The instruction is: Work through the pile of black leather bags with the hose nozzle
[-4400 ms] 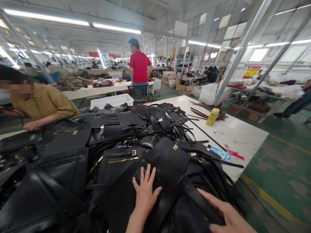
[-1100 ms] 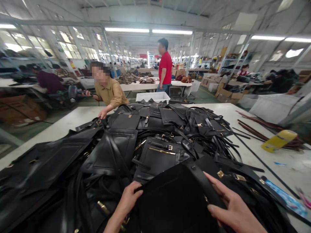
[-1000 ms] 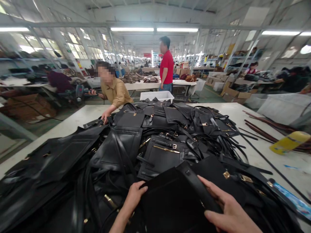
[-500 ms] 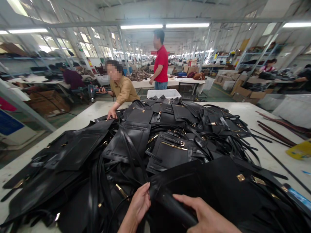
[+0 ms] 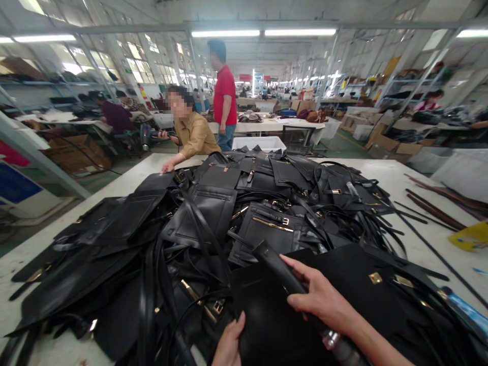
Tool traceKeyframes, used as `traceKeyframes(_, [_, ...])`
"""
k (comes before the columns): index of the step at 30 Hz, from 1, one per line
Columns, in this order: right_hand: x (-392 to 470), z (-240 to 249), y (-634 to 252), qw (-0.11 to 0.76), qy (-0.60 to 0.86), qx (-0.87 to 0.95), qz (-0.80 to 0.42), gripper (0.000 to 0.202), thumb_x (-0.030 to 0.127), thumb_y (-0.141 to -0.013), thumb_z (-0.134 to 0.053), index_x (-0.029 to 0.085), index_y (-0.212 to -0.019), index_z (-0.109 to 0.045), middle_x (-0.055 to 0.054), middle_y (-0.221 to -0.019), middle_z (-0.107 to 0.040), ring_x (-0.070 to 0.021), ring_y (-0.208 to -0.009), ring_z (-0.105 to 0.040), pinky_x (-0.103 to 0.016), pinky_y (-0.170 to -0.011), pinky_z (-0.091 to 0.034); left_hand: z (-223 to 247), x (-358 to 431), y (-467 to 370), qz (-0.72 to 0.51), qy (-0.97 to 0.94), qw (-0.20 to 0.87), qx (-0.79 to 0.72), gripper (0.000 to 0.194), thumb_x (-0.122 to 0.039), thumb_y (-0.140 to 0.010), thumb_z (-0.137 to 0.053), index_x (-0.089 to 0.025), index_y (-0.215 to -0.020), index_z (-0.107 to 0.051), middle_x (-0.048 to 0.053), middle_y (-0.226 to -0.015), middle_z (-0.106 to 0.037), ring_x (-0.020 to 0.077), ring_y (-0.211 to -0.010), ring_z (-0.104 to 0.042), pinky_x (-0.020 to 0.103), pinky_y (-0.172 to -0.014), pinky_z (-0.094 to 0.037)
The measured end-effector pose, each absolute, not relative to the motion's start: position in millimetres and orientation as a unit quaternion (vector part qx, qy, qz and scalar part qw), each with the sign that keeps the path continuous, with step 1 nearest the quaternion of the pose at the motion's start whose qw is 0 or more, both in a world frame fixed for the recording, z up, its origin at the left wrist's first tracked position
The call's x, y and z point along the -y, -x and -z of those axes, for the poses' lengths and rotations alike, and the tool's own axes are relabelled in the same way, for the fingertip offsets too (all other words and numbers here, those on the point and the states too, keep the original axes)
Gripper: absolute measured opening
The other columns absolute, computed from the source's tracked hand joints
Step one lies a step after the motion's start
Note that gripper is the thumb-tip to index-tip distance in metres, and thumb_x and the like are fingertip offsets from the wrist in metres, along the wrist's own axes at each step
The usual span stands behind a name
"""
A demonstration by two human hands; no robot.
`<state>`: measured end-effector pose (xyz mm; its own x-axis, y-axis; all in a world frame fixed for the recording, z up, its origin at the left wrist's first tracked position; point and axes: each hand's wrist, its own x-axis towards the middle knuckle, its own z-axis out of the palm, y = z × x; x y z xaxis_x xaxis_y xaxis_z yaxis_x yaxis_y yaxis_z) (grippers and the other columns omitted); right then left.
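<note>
My right hand (image 5: 316,292) is closed round a long black tool (image 5: 280,267) with a blunt, flat end pointing up and left. Below my wrist, a shiny metallic part shows; the tool's exact kind is unclear. Under it lies a black leather bag (image 5: 276,315), its smooth panel facing up. My left hand (image 5: 230,343) pinches that bag's left edge, thumb on top; its other fingers are mostly hidden. Black bags with gold buckles and zips, such as one bag (image 5: 263,234) ahead, heap around both hands.
The bags cover much of a white table (image 5: 412,244). Brown straps (image 5: 434,208) and a yellow packet (image 5: 470,236) lie at right. Across the table, a co-worker (image 5: 196,132) in a tan shirt holds a heat gun (image 5: 145,137) and touches a bag. A person in red (image 5: 224,96) stands behind.
My right hand has lifted the black tool up and forward over the bag. My left hand has shifted lower along its edge. The person in red has moved left.
</note>
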<state>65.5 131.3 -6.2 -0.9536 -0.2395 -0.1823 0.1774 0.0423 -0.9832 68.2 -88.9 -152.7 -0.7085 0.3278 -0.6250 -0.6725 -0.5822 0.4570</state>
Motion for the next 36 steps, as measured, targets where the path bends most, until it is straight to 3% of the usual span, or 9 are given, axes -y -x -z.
traceKeyframes(3, [-146.7, -5.3, -86.8, 0.18, 0.025, -0.703, 0.687, 0.073, 0.004, -0.063, -0.054, 0.03, -0.129, -0.036, 0.003, -0.094, -0.058, -0.0041, -0.049, -0.043, -0.015, -0.041, -0.036, 144.1, 84.2, -48.1, -0.848, 0.263, 0.322, -0.328, 0.044, -0.033, -0.072, -0.062, -0.005, -0.106, -0.056, 0.017, -0.087, -0.07, 0.031, -0.093, -0.062, 0.043, -0.084, -0.047])
traceKeyframes(9, [-164.3, -5.4, -118.5, 0.254, 0.018, -0.725, 0.64, 0.076, -0.001, -0.059, -0.05, 0.025, -0.13, -0.037, 0.005, -0.076, -0.061, -0.0047, -0.051, -0.041, -0.013, -0.043, -0.031, 99.1, 87.2, -20.9, -0.841, 0.162, 0.423, -0.295, 0.042, -0.039, -0.079, -0.051, -0.005, -0.104, -0.057, 0.017, -0.09, -0.069, 0.0286, -0.09, -0.063, 0.042, -0.086, -0.045])
traceKeyframes(14, [-171.7, 3.6, -127.5, 0.273, 0.003, -0.71, 0.649, 0.077, -0.001, -0.056, -0.05, 0.025, -0.128, -0.04, 0.007, -0.07, -0.058, -0.005, -0.049, -0.042, -0.013, -0.041, -0.03, 111.5, 97.8, -62.6, -0.837, 0.149, 0.369, -0.377, 0.02, -0.015, -0.072, -0.06, -0.007, -0.09, -0.062, 0.015, -0.086, -0.07, 0.0251, -0.079, -0.066, 0.038, -0.08, -0.047])
traceKeyframes(17, [-170.1, 6.2, -130.8, 0.292, 0.002, -0.698, 0.654, 0.077, 0.0, -0.055, -0.05, 0.024, -0.128, -0.041, 0.006, -0.067, -0.059, -0.0102, -0.059, -0.053, -0.016, -0.051, -0.04, 120.1, 99.7, -79.0, -0.839, 0.197, 0.325, -0.39, 0.017, -0.012, -0.069, -0.062, -0.008, -0.085, -0.063, 0.014, -0.08, -0.071, 0.0246, -0.072, -0.067, 0.036, -0.074, -0.05])
traceKeyframes(19, [-167.1, 7.0, -132.4, 0.299, 0.014, -0.697, 0.651, 0.076, 0.0, -0.053, -0.052, 0.023, -0.125, -0.045, 0.003, -0.08, -0.064, -0.017, -0.08, -0.059, -0.022, -0.068, -0.046, 121.0, 98.3, -80.2, -0.842, 0.244, 0.281, -0.391, 0.018, -0.014, -0.069, -0.062, -0.009, -0.087, -0.063, 0.012, -0.079, -0.071, 0.0254, -0.074, -0.067, 0.037, -0.074, -0.05])
traceKeyframes(22, [-162.3, 7.6, -132.6, 0.314, 0.058, -0.692, 0.648, 0.07, 0.007, -0.053, -0.064, 0.024, -0.12, -0.052, -0.001, -0.11, -0.062, -0.0239, -0.105, -0.053, -0.03, -0.088, -0.041, 118.5, 93.6, -75.0, -0.838, 0.298, 0.251, -0.381, 0.023, -0.019, -0.07, -0.063, -0.01, -0.09, -0.063, 0.011, -0.078, -0.072, 0.0273, -0.078, -0.066, 0.039, -0.077, -0.05])
traceKeyframes(26, [-157.0, 8.0, -128.1, 0.351, 0.163, -0.666, 0.637, 0.06, 0.023, -0.062, -0.07, 0.028, -0.119, -0.052, 0.001, -0.11, -0.064, -0.0244, -0.104, -0.056, -0.034, -0.092, -0.04, 109.5, 84.9, -73.4, -0.846, 0.283, 0.284, -0.352, 0.033, -0.029, -0.071, -0.062, -0.009, -0.097, -0.062, 0.013, -0.082, -0.071, 0.0293, -0.081, -0.065, 0.041, -0.077, -0.05])
traceKeyframes(32, [-142.9, 24.8, -118.4, 0.305, 0.213, -0.667, 0.645, 0.062, 0.021, -0.06, -0.07, 0.029, -0.119, -0.052, 0.002, -0.109, -0.064, -0.0238, -0.104, -0.055, -0.033, -0.092, -0.039, 95.9, 73.2, -82.5, -0.83, 0.233, 0.373, -0.344, 0.046, -0.041, -0.072, -0.059, -0.008, -0.103, -0.06, 0.014, -0.085, -0.071, 0.032, -0.081, -0.065, 0.044, -0.075, -0.051])
traceKeyframes(36, [-143.3, 43.3, -113.0, 0.251, 0.194, -0.694, 0.647, 0.066, 0.025, -0.056, -0.073, 0.029, -0.119, -0.053, 0.0, -0.116, -0.061, -0.027, -0.11, -0.05, -0.035, -0.097, -0.034, 101.6, 81.5, -73.5, -0.788, 0.253, 0.306, -0.47, 0.046, -0.037, -0.067, -0.065, -0.015, -0.107, -0.057, 0.012, -0.093, -0.069, 0.0338, -0.094, -0.06, 0.046, -0.082, -0.047])
